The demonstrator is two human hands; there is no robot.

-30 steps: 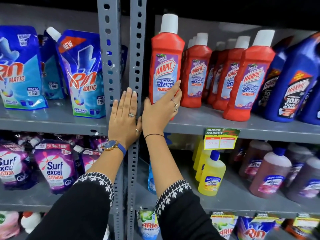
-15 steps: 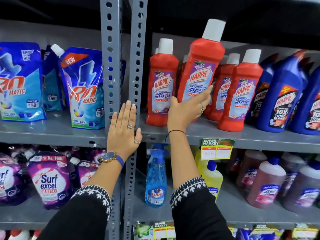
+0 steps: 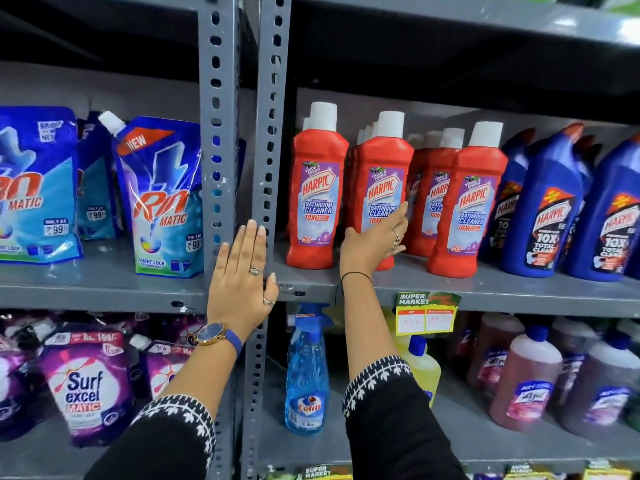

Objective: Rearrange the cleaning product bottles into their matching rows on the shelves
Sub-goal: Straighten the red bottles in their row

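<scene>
My right hand (image 3: 374, 240) grips the lower front of a red Harpic bathroom cleaner bottle (image 3: 381, 181) that stands upright on the grey middle shelf (image 3: 485, 289), second in a row of red bottles. Another red Harpic bottle (image 3: 317, 188) stands just left of it, and more red ones (image 3: 464, 202) stand to its right. My left hand (image 3: 242, 278) lies flat, fingers together, against the grey perforated upright post (image 3: 270, 133) and holds nothing.
Blue Harpic bottles (image 3: 550, 209) fill the right of the same shelf. Rin pouches (image 3: 162, 199) sit left of the post. Below are a blue Colin spray bottle (image 3: 306, 372), a yellow bottle (image 3: 424, 368), brownish bottles (image 3: 526, 379) and Surf Excel pouches (image 3: 86, 386). A price tag (image 3: 427, 313) hangs on the shelf edge.
My right hand carried the red bottle from the left end, lifted it, and now holds it lower, standing in the second row. The left hand stayed on the post.
</scene>
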